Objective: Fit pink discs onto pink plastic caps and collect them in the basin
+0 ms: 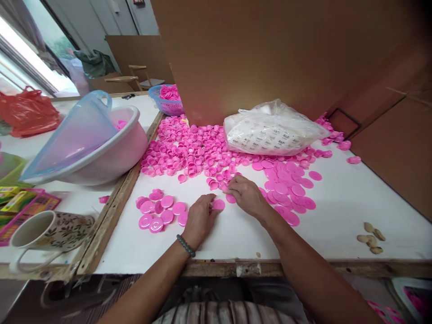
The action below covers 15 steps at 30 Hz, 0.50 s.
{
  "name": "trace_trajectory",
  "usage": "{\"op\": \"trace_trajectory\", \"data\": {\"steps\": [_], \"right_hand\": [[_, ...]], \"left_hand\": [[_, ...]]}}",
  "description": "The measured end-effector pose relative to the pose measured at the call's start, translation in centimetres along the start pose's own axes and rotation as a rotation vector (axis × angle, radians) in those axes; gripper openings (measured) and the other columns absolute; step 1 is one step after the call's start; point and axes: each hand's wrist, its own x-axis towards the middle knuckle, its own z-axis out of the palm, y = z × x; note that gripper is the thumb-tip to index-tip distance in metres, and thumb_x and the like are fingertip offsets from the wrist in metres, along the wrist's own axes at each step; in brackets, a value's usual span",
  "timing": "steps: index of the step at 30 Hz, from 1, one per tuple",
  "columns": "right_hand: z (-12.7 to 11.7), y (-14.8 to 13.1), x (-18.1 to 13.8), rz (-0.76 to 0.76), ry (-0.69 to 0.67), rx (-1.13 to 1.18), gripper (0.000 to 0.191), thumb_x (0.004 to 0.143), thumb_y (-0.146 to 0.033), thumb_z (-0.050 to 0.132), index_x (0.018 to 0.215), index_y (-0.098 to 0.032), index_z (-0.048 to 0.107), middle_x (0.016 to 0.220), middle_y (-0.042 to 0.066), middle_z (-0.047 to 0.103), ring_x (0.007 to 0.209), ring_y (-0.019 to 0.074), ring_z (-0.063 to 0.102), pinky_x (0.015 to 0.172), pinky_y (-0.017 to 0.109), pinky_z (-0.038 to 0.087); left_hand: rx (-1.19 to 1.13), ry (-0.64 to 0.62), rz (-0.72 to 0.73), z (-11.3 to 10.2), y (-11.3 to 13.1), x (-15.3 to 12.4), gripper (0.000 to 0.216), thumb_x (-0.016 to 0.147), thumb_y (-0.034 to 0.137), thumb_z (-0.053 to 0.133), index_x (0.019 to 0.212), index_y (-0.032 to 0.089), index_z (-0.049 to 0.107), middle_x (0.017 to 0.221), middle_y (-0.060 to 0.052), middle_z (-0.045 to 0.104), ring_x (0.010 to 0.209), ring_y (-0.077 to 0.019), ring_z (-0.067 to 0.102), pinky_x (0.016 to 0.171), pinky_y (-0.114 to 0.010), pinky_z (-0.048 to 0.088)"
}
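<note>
My left hand, wearing a beaded bracelet, pinches the edge of a flat pink plastic disc just above the white table. To its right, my right hand has thumb and fingers closed together at a small pink plastic cup at the front of the heap. Another pink disc lies under the right fingertips. Left of my left hand is a loose group of round pink pieces. A spread of flat pink discs lies beyond my right wrist. The big heap of pink cups fills the back.
A filled clear plastic bag rests against a tall cardboard sheet. At left stand a white basin with a blue scoop-like container, a patterned mug and a red bag. Peanuts lie at right.
</note>
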Motion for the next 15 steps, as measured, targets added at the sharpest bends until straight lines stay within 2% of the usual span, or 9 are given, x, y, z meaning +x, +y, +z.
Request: {"op": "trace_trajectory", "data": {"steps": [3, 6, 11, 15], "right_hand": [[0.3, -0.9, -0.3, -0.16, -0.067, -0.084, 0.026, 0.085, -0.015, 0.044, 0.064, -0.015, 0.058, 0.074, 0.004, 0.053, 0.072, 0.0129, 0.046, 0.057, 0.024, 0.033], [0.8, -1.2, -0.6, -0.25, -0.135, -0.179, 0.027, 0.085, -0.013, 0.043, 0.064, -0.016, 0.058, 0.074, 0.004, 0.053, 0.072, 0.014, 0.044, 0.056, 0.024, 0.031], [1.2, -2.0, -0.9, -0.334, -0.171, -0.284, 0.024, 0.083, -0.006, 0.041, 0.072, -0.015, 0.059, 0.084, 0.005, 0.056, 0.078, 0.0161, 0.044, 0.061, 0.027, 0.034], [1.5, -3.4, -0.7, -0.362, -0.243, -0.369, 0.023, 0.083, -0.005, 0.041, 0.07, -0.014, 0.058, 0.077, 0.007, 0.055, 0.077, 0.0186, 0.046, 0.066, 0.031, 0.036]], "left_hand": [[-0.046, -0.003, -0.018, 0.1, -0.1, -0.1, 0.033, 0.074, 0.018, 0.056, 0.106, 0.02, 0.05, 0.092, -0.002, 0.061, 0.072, -0.0125, 0.057, 0.065, -0.024, 0.045], [-0.047, 0.005, -0.027, 0.1, -0.1, 0.1, 0.034, 0.074, 0.016, 0.056, 0.107, 0.02, 0.048, 0.091, -0.002, 0.062, 0.073, -0.0128, 0.058, 0.066, -0.024, 0.045], [-0.039, 0.003, -0.018, 0.1, 0.0, 0.2, 0.036, 0.075, 0.016, 0.054, 0.11, 0.02, 0.045, 0.092, -0.003, 0.063, 0.075, -0.0145, 0.059, 0.066, -0.026, 0.046], [-0.029, -0.007, -0.019, 0.0, 0.1, 0.2, 0.044, 0.074, 0.009, 0.05, 0.115, 0.019, 0.04, 0.095, -0.004, 0.064, 0.08, -0.0156, 0.06, 0.069, -0.027, 0.046]]}}
